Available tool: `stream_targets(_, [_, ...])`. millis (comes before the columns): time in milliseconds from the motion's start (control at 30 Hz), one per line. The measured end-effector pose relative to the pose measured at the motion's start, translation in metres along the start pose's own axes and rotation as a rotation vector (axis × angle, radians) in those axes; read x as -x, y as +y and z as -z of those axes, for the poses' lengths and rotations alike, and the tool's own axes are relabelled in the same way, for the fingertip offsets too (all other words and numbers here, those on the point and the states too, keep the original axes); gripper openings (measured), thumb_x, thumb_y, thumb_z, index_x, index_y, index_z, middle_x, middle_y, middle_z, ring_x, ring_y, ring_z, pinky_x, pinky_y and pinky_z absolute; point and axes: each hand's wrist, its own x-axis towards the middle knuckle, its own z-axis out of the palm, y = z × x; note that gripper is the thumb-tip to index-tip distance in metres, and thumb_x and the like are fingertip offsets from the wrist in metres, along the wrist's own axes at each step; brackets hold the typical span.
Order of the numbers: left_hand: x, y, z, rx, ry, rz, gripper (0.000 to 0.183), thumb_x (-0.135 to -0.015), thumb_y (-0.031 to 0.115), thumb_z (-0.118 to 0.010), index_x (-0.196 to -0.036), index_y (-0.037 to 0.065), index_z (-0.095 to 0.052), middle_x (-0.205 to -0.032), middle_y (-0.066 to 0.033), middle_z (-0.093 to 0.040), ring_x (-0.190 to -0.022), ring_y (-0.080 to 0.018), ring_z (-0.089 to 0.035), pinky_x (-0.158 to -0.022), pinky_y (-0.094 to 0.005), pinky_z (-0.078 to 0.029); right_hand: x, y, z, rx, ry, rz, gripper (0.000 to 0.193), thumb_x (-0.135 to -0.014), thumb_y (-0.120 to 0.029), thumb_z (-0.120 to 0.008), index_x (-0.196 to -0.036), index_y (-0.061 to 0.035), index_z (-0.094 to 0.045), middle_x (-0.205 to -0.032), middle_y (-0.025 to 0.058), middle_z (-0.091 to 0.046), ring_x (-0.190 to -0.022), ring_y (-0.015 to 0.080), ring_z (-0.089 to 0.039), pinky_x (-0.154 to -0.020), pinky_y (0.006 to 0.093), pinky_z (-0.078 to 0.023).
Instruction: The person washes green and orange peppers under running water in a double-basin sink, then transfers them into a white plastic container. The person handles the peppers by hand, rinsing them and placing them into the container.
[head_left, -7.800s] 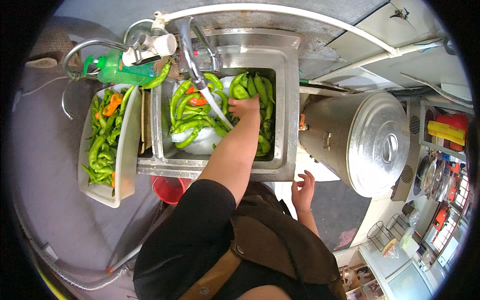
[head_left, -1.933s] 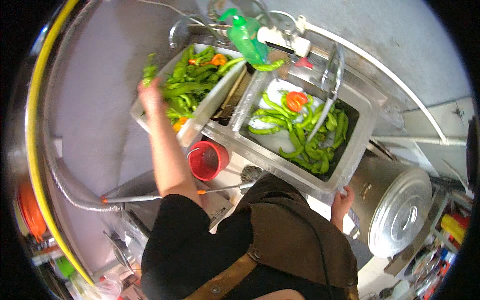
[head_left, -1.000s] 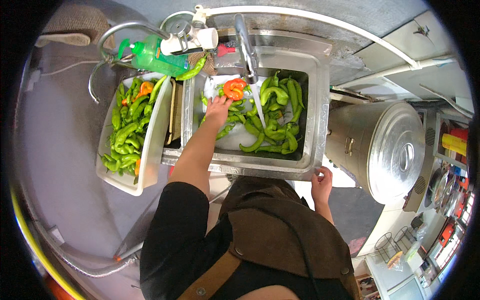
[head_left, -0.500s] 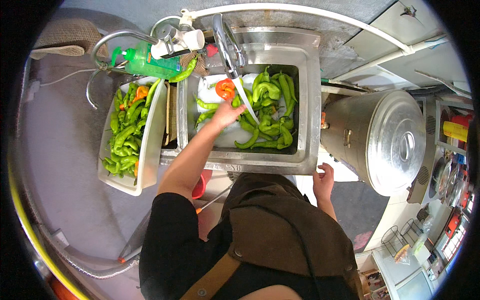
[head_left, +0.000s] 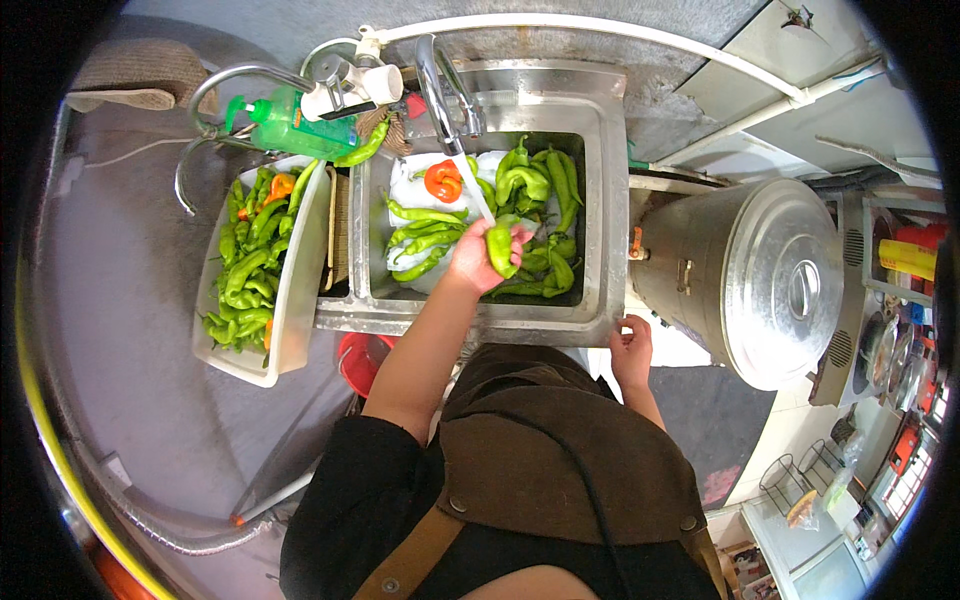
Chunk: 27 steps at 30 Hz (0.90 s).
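Observation:
Under the running tap (head_left: 440,95), my left hand (head_left: 470,265) is closed around a green pepper (head_left: 501,252) over the steel sink (head_left: 605,250). More green peppers (head_left: 562,190) lie in the right part of the basin, and another group (head_left: 425,232) lies at its left. An orange-red pepper (head_left: 443,181) rests on the white surface behind that left group. My right hand (head_left: 631,350) is held low beside the sink's front right corner, fingers loosely bent and nothing visible in them.
A white tub (head_left: 308,255) of green and orange peppers stands left of the sink. Behind it are a green soap bottle (head_left: 290,125) and one loose green pepper (head_left: 365,145). A large lidded steel pot (head_left: 700,260) stands at the right; a red bucket (head_left: 362,365) is below the sink.
My left hand has moved right and nearer to me, and now has a green pepper in its grasp. The left group of peppers in the basin has grown. My right hand stays low.

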Motion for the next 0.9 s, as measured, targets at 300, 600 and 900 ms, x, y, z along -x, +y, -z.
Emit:
stream_targets(300, [-0.013,0.011,-0.02,0.02,-0.104,-0.226,0.034,-0.09,0.043,-0.045,-0.103,0.015,-0.056,-0.084,-0.0053,-0.058,-0.07,-0.0207,-0.054,-0.067,-0.0368,-0.045,-0.002,0.015,-0.006,0.043,-0.05,0.101,0.023,-0.073,0.0,-0.06,-0.095,0.0006,-0.056,-0.107,0.0164,-0.052,-0.085,0.0248,-0.058,-0.069,0.0303,-0.051])
stream_targets(600, [0.082,0.054,0.001,-0.88,0.428,-0.635,0.03,-0.083,0.029,-0.065,-0.088,0.0,-0.06,-0.076,-0.0083,-0.062,-0.057,-0.0156,-0.058,-0.06,-0.032,-0.048,-0.011,-0.007,-0.002,0.047,-0.097,0.042,0.022,-0.075,0.002,-0.058,-0.097,0.0008,-0.055,-0.115,0.0173,-0.049,-0.093,0.0253,-0.055,-0.072,0.0314,-0.05])
stream_targets(900, [0.372,0.222,0.103,-1.18,1.72,-1.341,0.055,-0.077,0.045,-0.064,-0.106,-0.002,-0.062,-0.098,-0.0202,-0.065,-0.094,-0.0345,-0.061,-0.083,-0.0389,-0.046,-0.018,-0.01,-0.025,0.033,-0.151,0.196,0.02,-0.075,0.0,-0.059,-0.094,0.0,-0.055,-0.113,0.0176,-0.05,-0.093,0.0268,-0.056,-0.068,0.0301,-0.051])
